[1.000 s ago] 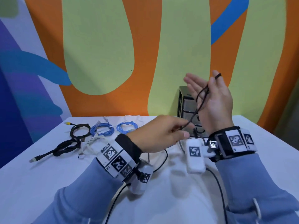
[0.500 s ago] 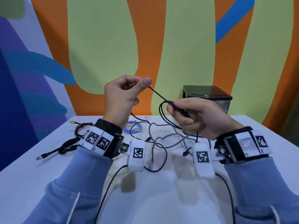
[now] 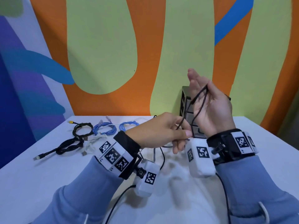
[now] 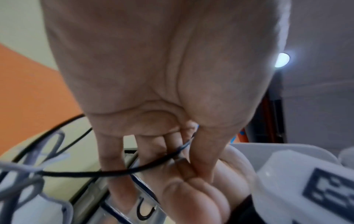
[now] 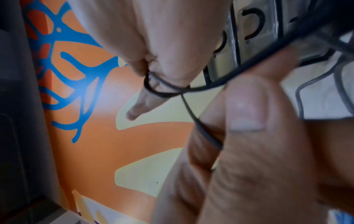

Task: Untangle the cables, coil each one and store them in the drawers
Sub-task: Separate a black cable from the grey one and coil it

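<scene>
- I see the drawers (image 3: 186, 102) at the table's (image 3: 48, 183) back right, behind my hands; finished coils (image 3: 105, 129) lie far left.
- My right hand (image 3: 210, 109) is raised, fingers straight, black cable (image 3: 198, 101) looped round it.
- My left hand (image 3: 160, 131) pinches that cable: coiling step, I judge.
- Next: another wrap, keeping tension.

Hidden, cropped and blurred parts

The right hand (image 3: 210, 109) and left hand (image 3: 160, 131) cover most of the drawers (image 3: 186, 101), so their contents cannot be told; the black cable (image 3: 199, 101) vanishes behind the left fingers, its ends unseen; both wrist views are motion-blurred, the grey cable (image 4: 21, 180) there smeared and cut by the frame edge; connector types on the far coils are too small to tell
</scene>
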Motion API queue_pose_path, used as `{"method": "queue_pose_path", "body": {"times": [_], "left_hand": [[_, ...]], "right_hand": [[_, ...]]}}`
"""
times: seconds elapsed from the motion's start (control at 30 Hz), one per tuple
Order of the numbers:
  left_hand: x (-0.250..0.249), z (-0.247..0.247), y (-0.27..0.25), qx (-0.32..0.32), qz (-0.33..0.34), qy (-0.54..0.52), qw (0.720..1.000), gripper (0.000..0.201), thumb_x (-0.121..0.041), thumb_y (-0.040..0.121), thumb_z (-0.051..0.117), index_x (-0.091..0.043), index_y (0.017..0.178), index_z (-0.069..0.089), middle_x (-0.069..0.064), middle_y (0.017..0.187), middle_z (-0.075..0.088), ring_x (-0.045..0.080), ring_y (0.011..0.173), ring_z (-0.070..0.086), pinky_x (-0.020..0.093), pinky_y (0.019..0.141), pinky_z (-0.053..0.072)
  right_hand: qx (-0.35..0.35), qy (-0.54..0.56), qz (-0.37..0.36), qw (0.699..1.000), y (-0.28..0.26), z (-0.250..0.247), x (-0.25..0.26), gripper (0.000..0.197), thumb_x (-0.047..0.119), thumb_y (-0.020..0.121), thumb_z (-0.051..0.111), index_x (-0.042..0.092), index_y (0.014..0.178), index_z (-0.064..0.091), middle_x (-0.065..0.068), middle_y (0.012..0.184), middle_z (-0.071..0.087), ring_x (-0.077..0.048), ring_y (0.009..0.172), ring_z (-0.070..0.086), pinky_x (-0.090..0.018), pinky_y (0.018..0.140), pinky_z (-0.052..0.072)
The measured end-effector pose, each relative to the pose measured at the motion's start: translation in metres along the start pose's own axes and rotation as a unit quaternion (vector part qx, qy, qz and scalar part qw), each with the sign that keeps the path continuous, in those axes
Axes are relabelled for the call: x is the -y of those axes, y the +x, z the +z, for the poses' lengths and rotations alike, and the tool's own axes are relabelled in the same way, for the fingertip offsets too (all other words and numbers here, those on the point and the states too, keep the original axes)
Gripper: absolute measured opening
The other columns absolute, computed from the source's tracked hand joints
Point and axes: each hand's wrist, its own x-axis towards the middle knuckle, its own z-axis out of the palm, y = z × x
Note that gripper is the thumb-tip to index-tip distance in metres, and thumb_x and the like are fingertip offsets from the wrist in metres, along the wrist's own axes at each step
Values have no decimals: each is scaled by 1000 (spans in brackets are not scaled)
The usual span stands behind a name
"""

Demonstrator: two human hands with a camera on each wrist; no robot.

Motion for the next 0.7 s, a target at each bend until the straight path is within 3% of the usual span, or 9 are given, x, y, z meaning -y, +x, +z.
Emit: {"method": "queue_pose_path", "body": {"times": [0.1,0.2,0.27,0.3,0.37,0.43,0.53,0.6,0.7], "left_hand": [[-2,-1,0,-58,33,74,995,21,-18,107,62,-5,123,66,3,70,71,21,62,64,32,70,53],[-2,-7,2,-158,120,121,973,14,-18,102,71,-12,114,76,-14,69,68,7,66,61,28,69,51],[-1,-16,4,-215,162,62,961,13,-12,99,74,-9,110,79,-22,72,67,-1,69,57,19,69,46],[1,-20,4,-238,172,32,955,12,-8,97,76,-8,108,79,-22,68,62,0,65,51,16,67,42],[6,-29,4,-279,184,0,943,10,-6,94,78,-7,104,80,-17,64,46,6,63,40,20,63,36],[11,-35,2,-315,196,-18,928,11,-6,90,82,-5,101,78,-10,65,46,14,65,41,29,64,38],[15,-43,0,-346,182,-7,920,17,-15,86,88,-3,89,76,-1,62,52,19,60,43,34,57,40],[16,-48,-3,-331,145,15,932,30,-31,88,84,-4,82,73,0,60,52,17,57,44,32,53,42],[20,-53,-6,-231,62,71,968,54,-55,94,65,-3,80,74,0,60,56,15,57,48,28,58,44]], "right_hand": [[-72,-174,-96,977,4,-3,-2,32,15,116,27,5,146,31,-27,114,74,-35,107,75,-30,86,59],[-56,-469,-118,873,-1,0,3,41,17,115,27,18,156,29,-14,91,78,-19,82,78,-23,71,59],[-26,-588,-68,806,-8,4,4,37,18,115,32,24,151,39,-6,79,72,-4,62,70,-14,60,52],[-9,-611,-34,791,-11,6,3,34,20,114,35,28,146,45,-3,71,67,-6,54,64,-16,56,50],[41,-611,38,789,-13,6,2,30,24,113,40,27,138,57,-2,58,57,-17,51,49,-29,54,40],[100,-594,106,791,-13,7,2,30,21,111,43,28,113,72,-4,56,43,-17,53,35,-29,53,28],[137,-552,186,801,-13,8,6,36,22,109,45,17,84,72,-1,56,28,-15,51,20,-24,44,17],[143,-498,217,827,-15,9,13,33,27,106,47,12,80,61,0,57,21,-15,51,12,-23,42,12],[133,-312,248,907,-16,9,19,29,31,104,43,17,80,51,6,56,17,-11,45,7,-26,43,5]]}}
